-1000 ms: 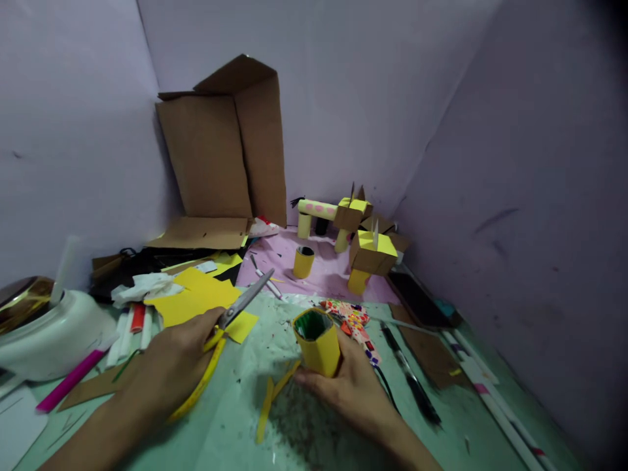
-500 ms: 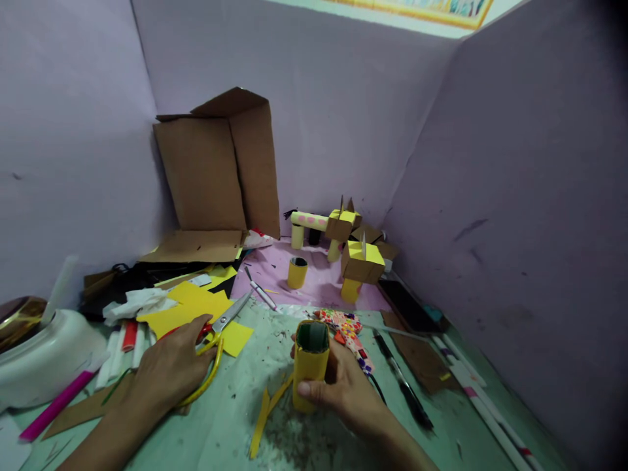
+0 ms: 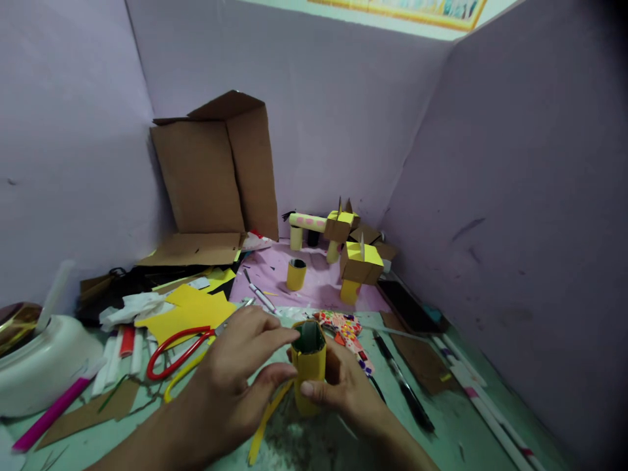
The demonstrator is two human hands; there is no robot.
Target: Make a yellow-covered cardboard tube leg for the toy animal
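A yellow paper tube (image 3: 310, 374), dark inside, stands upright on the table in my right hand (image 3: 350, 386). My right thumb lies across its front and the fingers wrap behind it. At the tube's left rim is my left hand (image 3: 235, 379), thumb and fingers apart. Its fingertips reach the rim; whether they press on it I cannot tell. Scissors (image 3: 180, 353) with red and yellow handles lie behind my left hand, which hides part of them. Thin yellow paper strips (image 3: 262, 432) rest below the tube.
Yellow paper (image 3: 189, 314), markers (image 3: 126, 340) and a white pot (image 3: 36, 366) are on the left. Beyond stand a short yellow tube (image 3: 296, 275), yellow-topped cardboard figures (image 3: 362, 265) and a cardboard box (image 3: 201, 176). A black pen (image 3: 403, 383) and phone (image 3: 409, 306) lie right.
My left hand has let go of the scissors, leaving them on the table, and moved right to the tube's rim. My right hand still holds the tube in nearly the same place.
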